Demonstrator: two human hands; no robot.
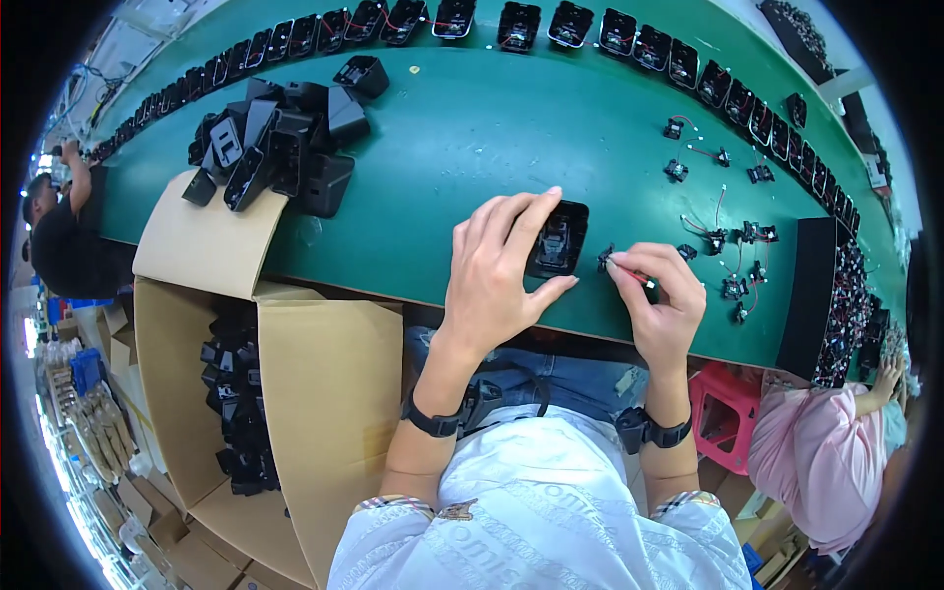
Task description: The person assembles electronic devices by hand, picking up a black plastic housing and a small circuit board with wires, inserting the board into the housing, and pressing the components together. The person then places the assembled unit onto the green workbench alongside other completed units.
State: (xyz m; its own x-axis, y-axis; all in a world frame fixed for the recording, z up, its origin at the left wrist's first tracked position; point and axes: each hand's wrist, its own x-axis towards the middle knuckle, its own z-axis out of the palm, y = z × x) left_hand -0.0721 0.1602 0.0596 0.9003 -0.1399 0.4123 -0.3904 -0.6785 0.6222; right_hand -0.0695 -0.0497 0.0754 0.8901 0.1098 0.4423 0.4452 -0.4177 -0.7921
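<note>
My left hand (495,265) grips a black plastic housing (560,239), its fingers along the far left edge and the thumb at the near edge. The housing lies open side up on the green table, with a moulded part visible inside. Just right of it, my right hand (661,290) pinches a small black component (605,258) between thumb and fingertips. A red wire with a white plug (646,282) trails from under those fingers. Farther right, several similar small wired components (717,238) lie loose, one of them close to my right hand.
Black housings are heaped (285,138) at the left, beside an open cardboard box (329,413) holding more. A row of fitted housings (518,27) curves along the far edge. At the right stand a bin of small parts (844,315) and a pink stool (726,413). Other people sit at both sides.
</note>
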